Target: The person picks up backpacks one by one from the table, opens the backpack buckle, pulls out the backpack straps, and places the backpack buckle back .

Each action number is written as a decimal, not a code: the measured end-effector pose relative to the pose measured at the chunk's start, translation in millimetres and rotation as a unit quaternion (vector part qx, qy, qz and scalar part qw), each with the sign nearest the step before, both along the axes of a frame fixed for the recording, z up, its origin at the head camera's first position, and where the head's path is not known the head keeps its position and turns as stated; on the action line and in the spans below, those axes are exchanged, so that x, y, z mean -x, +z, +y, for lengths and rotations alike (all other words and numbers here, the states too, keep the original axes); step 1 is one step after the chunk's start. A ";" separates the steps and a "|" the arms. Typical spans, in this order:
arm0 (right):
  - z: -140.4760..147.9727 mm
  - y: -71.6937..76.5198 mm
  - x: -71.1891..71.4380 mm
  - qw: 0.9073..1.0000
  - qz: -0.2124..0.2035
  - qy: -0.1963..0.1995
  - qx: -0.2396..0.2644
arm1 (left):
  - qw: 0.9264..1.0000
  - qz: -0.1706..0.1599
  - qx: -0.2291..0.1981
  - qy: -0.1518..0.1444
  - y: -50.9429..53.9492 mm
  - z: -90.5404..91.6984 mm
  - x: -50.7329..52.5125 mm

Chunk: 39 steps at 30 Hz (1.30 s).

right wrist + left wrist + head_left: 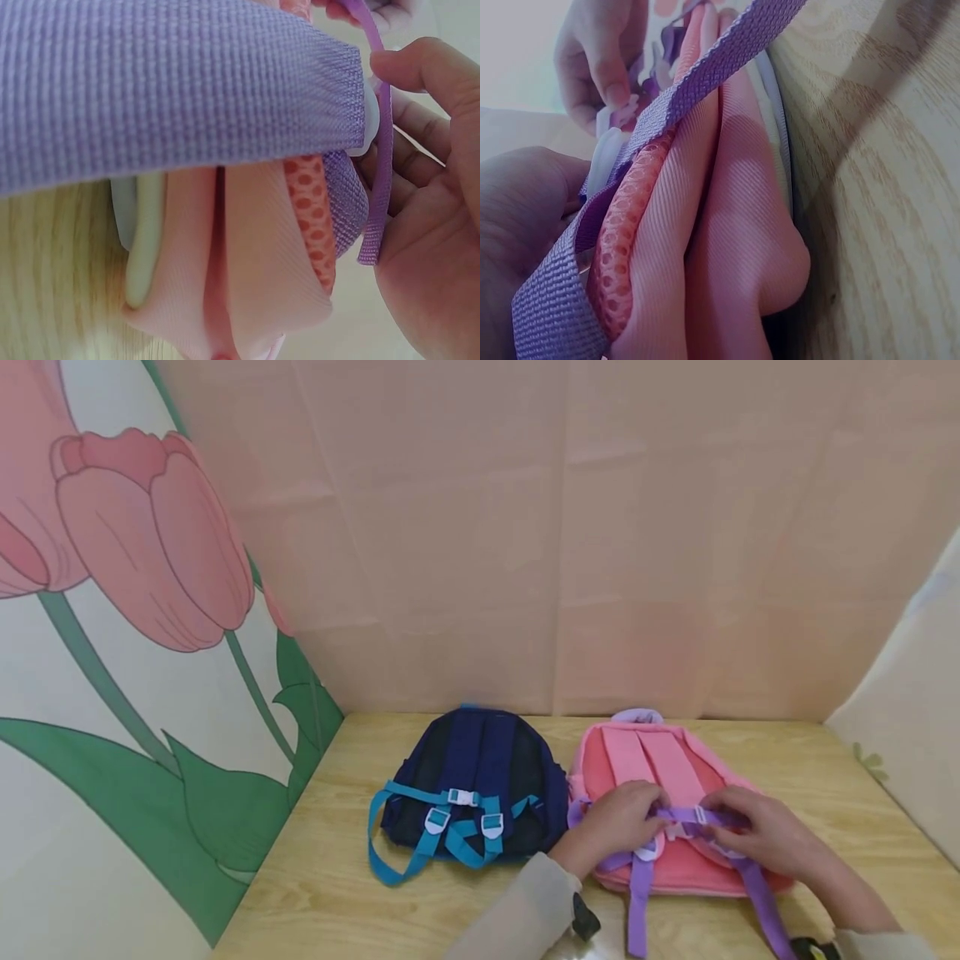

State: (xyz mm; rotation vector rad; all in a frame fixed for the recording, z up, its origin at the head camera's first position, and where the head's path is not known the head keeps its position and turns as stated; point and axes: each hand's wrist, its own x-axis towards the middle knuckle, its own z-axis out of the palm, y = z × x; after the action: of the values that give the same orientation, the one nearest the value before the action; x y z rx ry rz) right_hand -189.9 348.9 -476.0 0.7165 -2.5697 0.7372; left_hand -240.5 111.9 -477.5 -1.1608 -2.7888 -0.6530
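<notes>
A pink backpack [720, 868] lies on the table, its back panel and shoulder straps facing up. Across it runs a purple chest strap [681, 815] with a white slider [701, 814] and a pale buckle. My left hand [618, 818] pinches this strap at its left part; in the left wrist view the fingertips of the left hand [525, 195] are hidden. On the other side my right hand [776, 833] grips the strap's right part; the right wrist view shows the purple webbing [385, 150] between thumb and fingers. Purple shoulder-strap webbing [638, 906] hangs toward the front.
Left of the pink backpack lies a navy backpack [480, 752] with teal straps [390, 860] and white buckles. The wooden table [315, 860] meets a beige backdrop [450, 568] behind. A tulip-printed panel [150, 543] stands at left, a pale panel [907, 727] at right.
</notes>
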 end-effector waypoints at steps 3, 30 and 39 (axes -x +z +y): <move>0.7 -0.8 0.0 1.000 -0.001 0.001 -0.001 | 1.000 0.005 0.000 -0.002 -1.2 -0.7 -0.2; 6.9 5.3 -3.5 1.000 0.001 -0.018 -0.025 | 1.000 -0.009 -0.005 -0.006 -2.7 0.2 -0.4; 10.1 8.4 -6.3 0.999 -0.003 -0.025 -0.033 | 1.000 0.006 0.013 -0.008 -1.6 -0.5 -1.3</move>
State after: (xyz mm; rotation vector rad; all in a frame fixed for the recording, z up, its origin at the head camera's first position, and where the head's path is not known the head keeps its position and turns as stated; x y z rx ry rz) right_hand -183.6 359.0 -467.5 0.6688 -2.6179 0.6415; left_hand -239.2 111.4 -479.1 -1.1872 -2.7889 -0.6114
